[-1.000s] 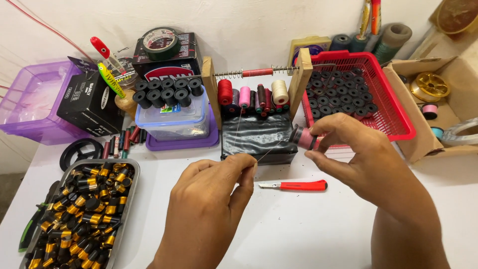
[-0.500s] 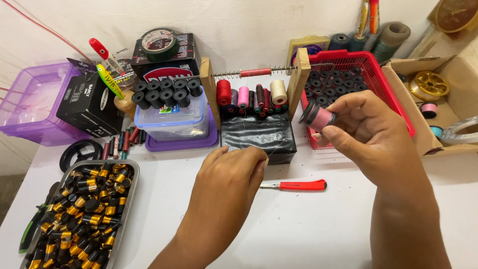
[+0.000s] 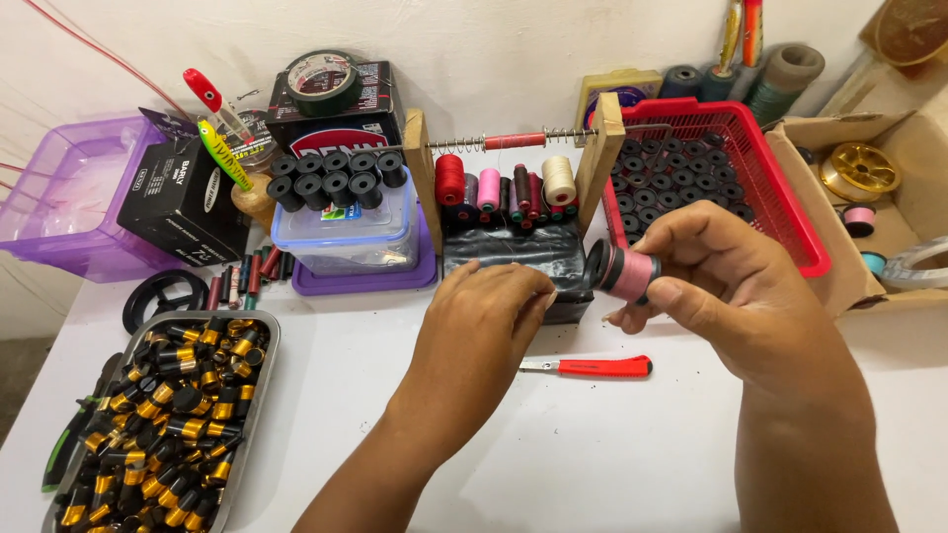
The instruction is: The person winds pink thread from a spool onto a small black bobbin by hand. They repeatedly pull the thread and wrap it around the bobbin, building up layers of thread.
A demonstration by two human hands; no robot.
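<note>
Two hands up: both hover over the white table [image 3: 612,464], just in front of the wooden thread rack [image 3: 513,188]
right hand [image 3: 736,286]: fingers narrow, pinched round a small black spool wound with pink thread [image 3: 624,270], held on its side, clear of the table, just right of the rack's front
left hand [image 3: 484,326]: fingertips closed together right in front of the rack, close to the spool; can't tell if they're pinching a thread end, nothing that thin shows up
slip risk: my guess is the spool could roll out of that thumb-and-finger pinch if the grip eases, and it'd drop by the red-handled cutter [image 3: 590,367] lying in front of the rack
tangle risk: if a loose thread runs between the hands, any slack would let the pink winding loosen or snag on the black bag [image 3: 513,259] at the rack's foot
knock risk: elbows are near the metal tray of black-and-gold spools [image 3: 158,424], well left of the rack; a careless swing could scatter them
also nearby: red basket of empty black spools [image 3: 706,183] just right of the rack, clear tub of black spools [image 3: 341,212] just left
</note>
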